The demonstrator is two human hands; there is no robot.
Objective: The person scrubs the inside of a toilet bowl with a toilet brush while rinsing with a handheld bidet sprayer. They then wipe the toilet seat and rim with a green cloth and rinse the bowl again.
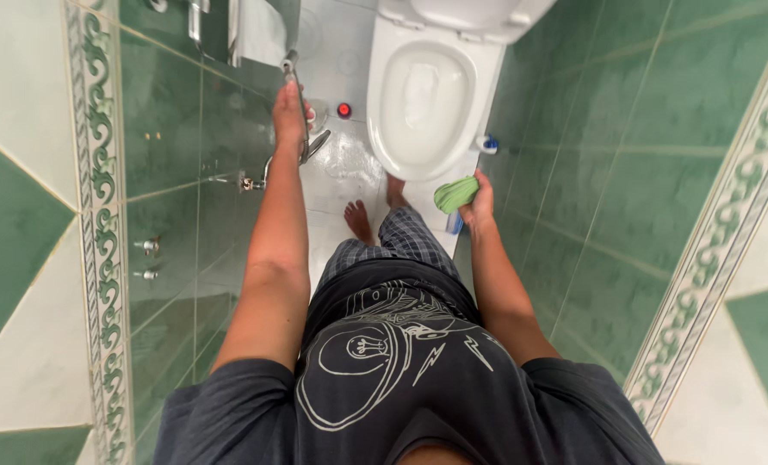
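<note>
The green glazed wall tiles (625,129) fill both sides, glossy and flat, each side crossed by 1 scrolled border strip, and the white floor (332,185) runs between them from 6 o'clock toward 12 o'clock. At 12 o'clock stands the white toilet (427,95), smooth ceramic with an oval bowl and the seat raised. A wet patch glistens on the floor just beside its base at 11 o'clock. The person stands barefoot facing it. The left hand (288,116) is curled tight around the handle of a metal spray hose (302,129), a slim chrome wand with a ribbed flexible line looping back to the wall fitting at 9 o'clock. The right hand (480,205), at 1 o'clock from the feet, is closed around a green cloth (455,193), soft and bunched into a rounded wad, held near the bowl's right rim but apart from it. This looks like the rinsing stage of cleaning around the toilet. A steady aim with the sprayer seems needed, with the cloth kept ready for wiping.
</note>
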